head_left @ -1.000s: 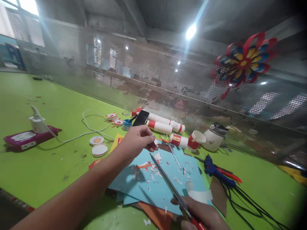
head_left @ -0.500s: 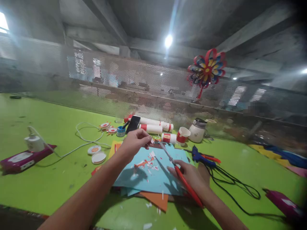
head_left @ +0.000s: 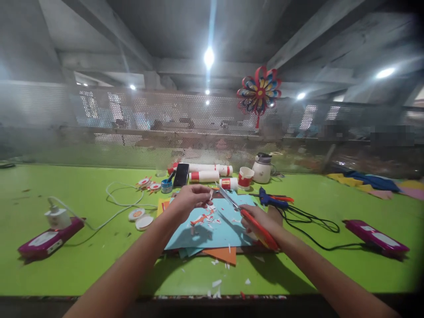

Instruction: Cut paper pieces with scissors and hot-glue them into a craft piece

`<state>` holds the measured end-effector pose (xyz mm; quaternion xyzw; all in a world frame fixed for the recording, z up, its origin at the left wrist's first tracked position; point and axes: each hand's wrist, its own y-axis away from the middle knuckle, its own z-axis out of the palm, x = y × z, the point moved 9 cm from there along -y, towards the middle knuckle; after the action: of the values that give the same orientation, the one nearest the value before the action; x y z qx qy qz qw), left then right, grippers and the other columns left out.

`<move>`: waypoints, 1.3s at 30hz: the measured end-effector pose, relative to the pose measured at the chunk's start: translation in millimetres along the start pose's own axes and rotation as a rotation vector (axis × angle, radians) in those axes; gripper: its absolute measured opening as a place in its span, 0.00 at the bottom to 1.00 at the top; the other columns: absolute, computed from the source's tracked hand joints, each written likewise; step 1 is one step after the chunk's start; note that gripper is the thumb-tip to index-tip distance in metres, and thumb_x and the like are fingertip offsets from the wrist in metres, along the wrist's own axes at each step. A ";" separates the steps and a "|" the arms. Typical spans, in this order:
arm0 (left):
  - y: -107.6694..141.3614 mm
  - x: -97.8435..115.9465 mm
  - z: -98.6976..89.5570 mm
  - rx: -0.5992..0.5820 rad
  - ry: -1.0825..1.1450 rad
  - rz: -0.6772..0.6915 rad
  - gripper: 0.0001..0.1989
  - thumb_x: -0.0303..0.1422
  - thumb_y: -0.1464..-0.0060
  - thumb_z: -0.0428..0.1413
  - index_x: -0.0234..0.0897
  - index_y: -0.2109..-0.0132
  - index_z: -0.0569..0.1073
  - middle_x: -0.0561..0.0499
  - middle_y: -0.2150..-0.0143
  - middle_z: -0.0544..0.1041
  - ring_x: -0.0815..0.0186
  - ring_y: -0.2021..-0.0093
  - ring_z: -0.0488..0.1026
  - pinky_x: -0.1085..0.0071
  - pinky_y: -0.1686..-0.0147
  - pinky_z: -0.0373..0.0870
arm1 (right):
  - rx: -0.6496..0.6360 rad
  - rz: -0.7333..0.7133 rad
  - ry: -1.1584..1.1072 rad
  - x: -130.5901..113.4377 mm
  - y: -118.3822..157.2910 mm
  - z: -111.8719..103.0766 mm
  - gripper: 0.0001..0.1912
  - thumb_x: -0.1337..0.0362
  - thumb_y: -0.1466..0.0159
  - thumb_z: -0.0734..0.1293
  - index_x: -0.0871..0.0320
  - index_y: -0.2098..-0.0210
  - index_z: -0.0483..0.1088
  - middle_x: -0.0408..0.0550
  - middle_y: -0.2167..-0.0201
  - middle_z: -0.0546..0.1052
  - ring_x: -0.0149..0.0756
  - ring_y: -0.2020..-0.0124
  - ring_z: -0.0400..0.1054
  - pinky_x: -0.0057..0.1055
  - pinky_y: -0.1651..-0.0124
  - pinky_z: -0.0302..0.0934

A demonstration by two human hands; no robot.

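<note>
A small, white, paper-like piece (head_left: pixel 211 193) is sitting between the tightly pinched thumb and fingers of our left hand (head_left: pixel 190 201), above the far part of a flat light-blue sheet (head_left: pixel 180 243). Our right hand (head_left: pixel 264 216) is curling around the metal scissors with long red handles (head_left: pixel 256 226), their silver blades pointing away from us near the piece; we cannot tell how far those are opening. As we are judging it, the blades could nick the left fingertips, since so small a piece is leaving them little room, or a loose pinch could drop it among the white and orange paper scraps (head_left: pixel 200 219). The black cable of the blue glue gun (head_left: pixel 267 198) is running beside our right forearm, so a wide sweep could snag it. Farther out, a white cylinder with a red label (head_left: pixel 228 183), a white disc with orange print (head_left: pixel 136 214) and a magenta power strip with a white label (head_left: pixel 377 237) are carrying marks too small for us to read; no brand is showing clearly.
</note>
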<state>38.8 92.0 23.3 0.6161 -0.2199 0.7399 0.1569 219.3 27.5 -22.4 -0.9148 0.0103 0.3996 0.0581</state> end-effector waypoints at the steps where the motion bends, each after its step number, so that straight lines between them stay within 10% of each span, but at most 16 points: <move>1: -1.0 -3.9 -1.2 0.002 0.008 -0.014 0.08 0.26 0.62 0.65 0.29 0.70 0.77 0.47 0.74 0.76 0.68 0.74 0.73 0.71 0.72 0.67 | -0.018 0.006 0.008 -2.3 1.3 -0.7 0.14 0.62 0.33 0.65 0.60 0.50 0.68 0.50 0.54 0.74 0.37 0.60 0.72 0.38 0.60 0.70; 15: -21.7 -49.6 -49.3 0.212 0.056 -0.145 0.04 0.25 0.52 0.62 0.29 0.68 0.75 0.44 0.73 0.78 0.68 0.75 0.76 0.76 0.75 0.68 | 0.000 0.131 0.602 24.7 -25.1 -4.0 0.19 0.58 0.34 0.64 0.58 0.46 0.66 0.52 0.53 0.74 0.44 0.55 0.70 0.44 0.55 0.65; 30: -16.7 -41.2 -71.6 0.374 0.152 0.008 0.03 0.22 0.44 0.50 0.32 0.66 0.66 0.43 0.70 0.80 0.64 0.68 0.79 0.73 0.68 0.73 | -0.089 0.059 0.878 18.2 -27.3 15.3 0.19 0.58 0.38 0.62 0.59 0.50 0.69 0.60 0.60 0.75 0.53 0.59 0.70 0.35 0.68 0.55; 35: -14.3 -41.6 -70.3 0.369 0.151 0.008 0.04 0.23 0.44 0.51 0.32 0.67 0.66 0.43 0.70 0.79 0.63 0.69 0.79 0.72 0.71 0.73 | -0.054 -0.045 0.892 -6.0 -20.2 10.6 0.20 0.58 0.36 0.62 0.64 0.50 0.70 0.66 0.61 0.74 0.61 0.56 0.66 0.42 0.64 0.57; 39: -13.3 -40.5 -74.1 0.398 0.145 0.016 0.02 0.25 0.43 0.51 0.33 0.65 0.65 0.44 0.71 0.79 0.64 0.72 0.78 0.73 0.73 0.71 | -0.131 -0.251 0.752 -51.7 -11.9 35.5 0.18 0.57 0.33 0.60 0.58 0.48 0.69 0.56 0.58 0.74 0.46 0.56 0.68 0.37 0.57 0.59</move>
<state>-9.2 143.5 -25.4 0.5783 -0.0624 0.8124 0.0415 159.0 42.0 -7.3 -0.9931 -0.1066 0.0265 0.0400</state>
